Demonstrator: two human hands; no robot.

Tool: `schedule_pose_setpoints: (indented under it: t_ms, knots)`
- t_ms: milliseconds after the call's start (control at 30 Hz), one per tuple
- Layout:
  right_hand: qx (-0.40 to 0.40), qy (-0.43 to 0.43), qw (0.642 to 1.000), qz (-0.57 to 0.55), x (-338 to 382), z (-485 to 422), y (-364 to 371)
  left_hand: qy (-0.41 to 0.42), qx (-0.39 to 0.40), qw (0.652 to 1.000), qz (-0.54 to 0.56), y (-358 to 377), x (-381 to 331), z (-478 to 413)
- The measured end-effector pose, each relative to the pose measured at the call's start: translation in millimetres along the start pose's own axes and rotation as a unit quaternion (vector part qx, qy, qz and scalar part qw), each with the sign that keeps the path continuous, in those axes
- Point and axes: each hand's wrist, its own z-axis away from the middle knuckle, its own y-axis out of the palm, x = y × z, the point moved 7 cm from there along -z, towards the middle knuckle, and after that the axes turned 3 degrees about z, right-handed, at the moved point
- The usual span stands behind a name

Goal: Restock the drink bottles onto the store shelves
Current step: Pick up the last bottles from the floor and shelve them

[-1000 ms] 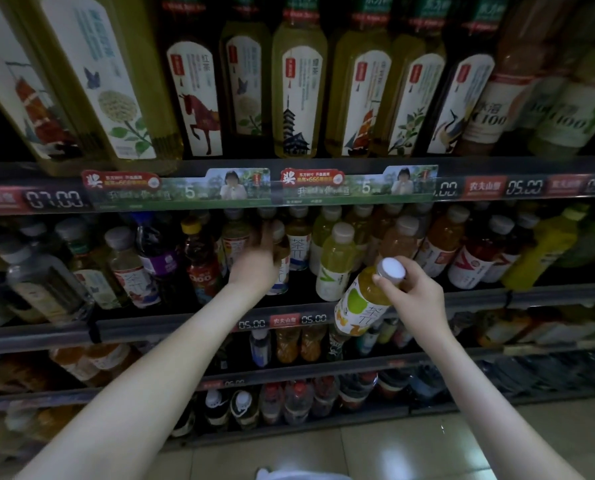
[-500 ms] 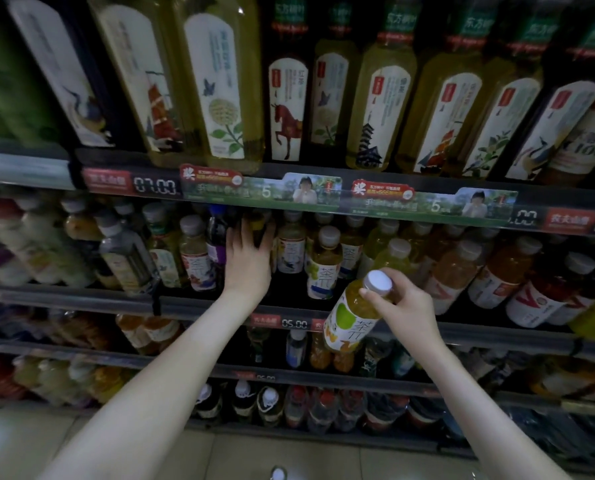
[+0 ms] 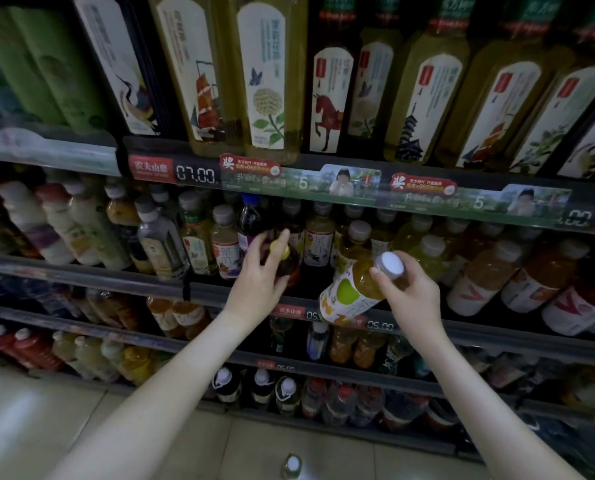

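My right hand (image 3: 412, 294) grips a yellow-green tea bottle (image 3: 353, 289) by its white cap end. The bottle has a white label with a green apple and tilts in front of the second shelf's rail (image 3: 497, 336). My left hand (image 3: 259, 278) is wrapped around a dark brown bottle with a yellow cap (image 3: 285, 259) that stands at the front of that same shelf, between a pale-labelled tea bottle and other small bottles. Behind both hands the shelf holds rows of small tea and juice bottles.
Tall tea bottles (image 3: 272, 81) fill the top shelf above a price strip (image 3: 195, 174). Two lower shelves hold more small bottles (image 3: 344, 344). A loose bottle (image 3: 292, 465) stands on the tiled floor by my feet. Orange juice bottles (image 3: 479, 282) crowd the right side.
The view has moved closer and shifted left. My left hand has come off the shelf's back row and closed around the yellow-capped dark bottle. The right hand still carries the apple-label bottle.
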Motion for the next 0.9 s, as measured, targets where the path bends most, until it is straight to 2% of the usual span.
schedule_pose_setpoints:
  t_ms: [133, 200, 533, 700, 900]
  knots:
    - [-0.009, -0.01, 1.0, 0.009, 4, -2, 5, -0.125, 0.046, 0.988, 0.079, -7, 25, 4]
    - [-0.007, -0.015, 1.0, 0.009, 6, -4, 8, -0.151, 0.046, 0.982, 0.107, -12, 30, 8]
    - [-0.001, -0.021, 1.0, 0.013, 6, -11, 13, -0.207, 0.02, 0.964, 0.166, -22, 41, 25]
    - [-0.01, -0.019, 0.999, 0.03, 3, -11, 9, -0.196, 0.012, 0.968, 0.154, -24, 25, 18]
    - [-0.02, -0.023, 0.999, 0.032, 4, -9, 5, -0.185, -0.046, 0.966, 0.173, -35, 14, 15]
